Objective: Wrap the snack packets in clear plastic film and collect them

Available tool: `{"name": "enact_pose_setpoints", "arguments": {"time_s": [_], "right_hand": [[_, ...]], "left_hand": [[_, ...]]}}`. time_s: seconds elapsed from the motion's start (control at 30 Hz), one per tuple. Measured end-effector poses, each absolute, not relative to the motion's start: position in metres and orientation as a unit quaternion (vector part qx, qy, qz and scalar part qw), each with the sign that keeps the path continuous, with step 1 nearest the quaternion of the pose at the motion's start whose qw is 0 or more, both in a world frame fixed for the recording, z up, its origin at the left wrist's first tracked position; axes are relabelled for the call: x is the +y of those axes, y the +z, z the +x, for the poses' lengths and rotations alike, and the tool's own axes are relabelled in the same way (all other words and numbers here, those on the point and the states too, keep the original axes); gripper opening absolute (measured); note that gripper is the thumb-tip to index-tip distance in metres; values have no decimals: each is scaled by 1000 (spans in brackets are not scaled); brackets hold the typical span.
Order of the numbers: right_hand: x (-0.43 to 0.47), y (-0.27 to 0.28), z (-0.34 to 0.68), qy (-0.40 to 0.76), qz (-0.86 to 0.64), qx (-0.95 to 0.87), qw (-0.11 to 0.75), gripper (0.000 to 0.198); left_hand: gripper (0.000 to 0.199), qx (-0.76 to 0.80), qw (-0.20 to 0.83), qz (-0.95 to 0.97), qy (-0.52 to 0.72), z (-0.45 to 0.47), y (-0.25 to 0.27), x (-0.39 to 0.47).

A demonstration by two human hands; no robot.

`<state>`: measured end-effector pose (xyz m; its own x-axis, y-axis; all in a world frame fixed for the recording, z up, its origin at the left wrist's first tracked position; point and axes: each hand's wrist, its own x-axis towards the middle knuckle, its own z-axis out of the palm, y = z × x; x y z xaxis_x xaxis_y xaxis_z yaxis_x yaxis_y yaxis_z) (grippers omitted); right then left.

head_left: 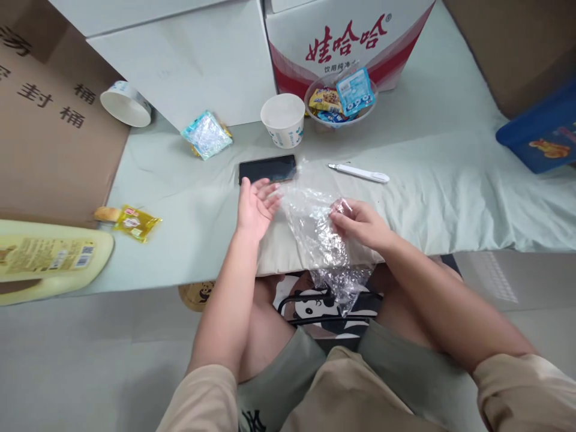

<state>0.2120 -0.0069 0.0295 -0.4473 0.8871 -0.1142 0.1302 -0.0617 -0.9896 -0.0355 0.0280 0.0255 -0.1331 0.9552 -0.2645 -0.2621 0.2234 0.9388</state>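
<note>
Right hand (365, 225) pinches clear plastic (312, 223), perhaps a bag; should be light, limp, slippery; hold its edge; left hand (255, 211) spread.

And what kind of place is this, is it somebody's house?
It looks most like a room in someone's home, maybe a bedroom or dorm, though I can't be sure. The clues are the wrinkled pale green cloth, the bowl of wrapped snacks and the phone.
</note>
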Motion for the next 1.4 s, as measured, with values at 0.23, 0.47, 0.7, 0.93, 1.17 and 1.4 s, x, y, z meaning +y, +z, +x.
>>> {"name": "enact_pose_setpoints", "arguments": {"time_s": [0.23, 0.47, 0.7, 0.93, 1.17, 1.4], "right_hand": [[-8, 20, 206, 577, -492, -530, 380, 43], [-13, 17, 205, 576, -485, -546, 367, 44], [-9, 11, 208, 618, -463, -507, 382, 47], [-17, 12, 213, 693, -349, -456, 435, 28], [1, 8, 205, 627, -497, -381, 463, 14], [-2, 2, 206, 539, -500, -511, 445, 91]], "left_hand": [[64, 511, 672, 347, 408, -2, 30, 18], [72, 519, 602, 416, 441, -13, 30, 13], [42, 538, 620, 483, 304, -19, 20, 5], [27, 432, 672, 476, 368, -51, 39, -8], [36, 507, 561, 555, 347, -46, 20, 13], [40, 487, 481, 609, 401, -33, 23, -7]]}}
